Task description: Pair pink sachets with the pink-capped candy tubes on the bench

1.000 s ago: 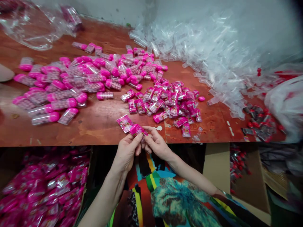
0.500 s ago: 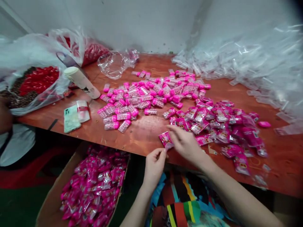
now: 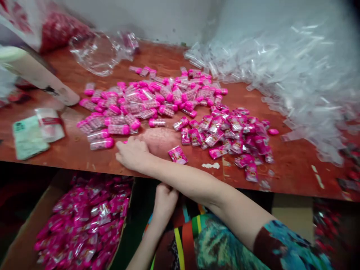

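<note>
Two hands, apart, arms crossing in my remote view. The right hand (image 3: pixel 133 153) is bent palm-down over the tabletop (image 3: pixel 70 153), a sliver of pink (image 3: pixel 125 142) showing at its fingers; I cannot tell whether they grip it. Half a second earlier both hands met beside the single pink packet (image 3: pixel 177 155); now it lies just beyond the right forearm, free of both, so attention, I judge, has shifted toward the bead-filled, pink-capped tubes (image 3: pixel 101 143). The right arm extends leftward across the body. Below the table's front edge sits the left hand (image 3: pixel 165 198), fingers curled, contents hidden from me. Farther out: heaped pink packets (image 3: pixel 233 129), right; transparent plastic tubes (image 3: pixel 270 71), behind; a carton (image 3: pixel 33 232) of packets, lower left.
</note>
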`<state>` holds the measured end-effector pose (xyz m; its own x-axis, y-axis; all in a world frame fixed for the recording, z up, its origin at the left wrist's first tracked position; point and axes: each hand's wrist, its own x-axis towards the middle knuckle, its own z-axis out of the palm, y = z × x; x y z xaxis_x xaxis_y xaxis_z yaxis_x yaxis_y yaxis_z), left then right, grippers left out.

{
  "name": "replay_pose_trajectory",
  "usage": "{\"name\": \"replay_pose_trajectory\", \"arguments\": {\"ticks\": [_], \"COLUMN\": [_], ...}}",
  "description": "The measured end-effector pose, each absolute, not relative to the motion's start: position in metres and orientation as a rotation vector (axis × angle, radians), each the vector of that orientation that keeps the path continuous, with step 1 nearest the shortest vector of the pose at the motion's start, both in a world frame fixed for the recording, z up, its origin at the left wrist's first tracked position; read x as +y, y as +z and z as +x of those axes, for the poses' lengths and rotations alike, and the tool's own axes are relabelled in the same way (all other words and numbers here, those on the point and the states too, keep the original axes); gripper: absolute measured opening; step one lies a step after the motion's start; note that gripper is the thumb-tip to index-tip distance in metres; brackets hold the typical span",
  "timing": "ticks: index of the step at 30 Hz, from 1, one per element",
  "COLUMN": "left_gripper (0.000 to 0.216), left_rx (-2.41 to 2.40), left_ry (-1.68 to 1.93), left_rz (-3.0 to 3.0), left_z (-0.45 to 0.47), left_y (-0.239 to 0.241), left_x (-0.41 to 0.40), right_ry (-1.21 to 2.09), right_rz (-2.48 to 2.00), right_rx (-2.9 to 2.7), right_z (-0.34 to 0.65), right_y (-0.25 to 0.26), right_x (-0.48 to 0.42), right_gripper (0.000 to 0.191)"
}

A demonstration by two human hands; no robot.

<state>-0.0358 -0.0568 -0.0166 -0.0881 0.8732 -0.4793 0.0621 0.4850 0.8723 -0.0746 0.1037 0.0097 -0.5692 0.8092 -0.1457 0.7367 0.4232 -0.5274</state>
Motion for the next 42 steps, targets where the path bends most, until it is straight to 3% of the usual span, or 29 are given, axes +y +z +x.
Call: {"name": "replay_pose_trajectory", "arguments": {"ticks": [3,7,9,11,13,19,26,33,38,42], "left_gripper": [0.008,0.011,0.012,0.010,0.010,0.017,0.007,0.032,0.046,0.050], "left_rx": [1.500,1.556,1.642,1.703,1.699,1.657,1.701,1.831,1.730,1.406], "left_ry": [0.948,0.951,0.969,1.114,1.225,1.023,1.154,1.212,1.462,1.192], "left_rz": [0.888,1.001,1.105,1.183,1.226,1.309,1.399,1.912,1.441,0.878], "left_z": [-0.035,-0.032,-0.030,-0.025,-0.017,0.002,0.001,0.006,0.006,0.002], "left_y": [-0.016,-0.017,-0.016,-0.012,-0.006,-0.001,-0.023,-0.043,-0.024,-0.011], "left_x": [-0.052,-0.055,-0.057,-0.052,-0.042,-0.015,-0.026,-0.034,-0.035,-0.028], "right_ry": [0.858,1.061,1.178,1.275,1.357,1.391,1.475,1.555,1.520,1.555], "right_rz": [-1.334,-1.153,-1.131,-1.117,-1.133,-1.250,-1.335,-1.164,-1.158,-1.114], "right_rx": [-2.529,-2.363,-2.146,-1.905,-1.610,-1.246,-0.942,-0.896,-0.909,-1.034], "right_z": [-0.064,-0.032,-0.001,0.041,0.088,0.184,0.180,0.163,0.172,0.178], "right_y": [0.004,0.017,0.027,0.034,0.038,0.021,-0.018,-0.018,-0.023,-0.027], "right_x": [0.092,0.084,0.086,0.090,0.088,0.039,0.002,0.011,0.016,0.014], "right_gripper": [0.033,0.063,0.055,0.033,0.031,0.031,0.055,0.063,0.052,0.052]}}
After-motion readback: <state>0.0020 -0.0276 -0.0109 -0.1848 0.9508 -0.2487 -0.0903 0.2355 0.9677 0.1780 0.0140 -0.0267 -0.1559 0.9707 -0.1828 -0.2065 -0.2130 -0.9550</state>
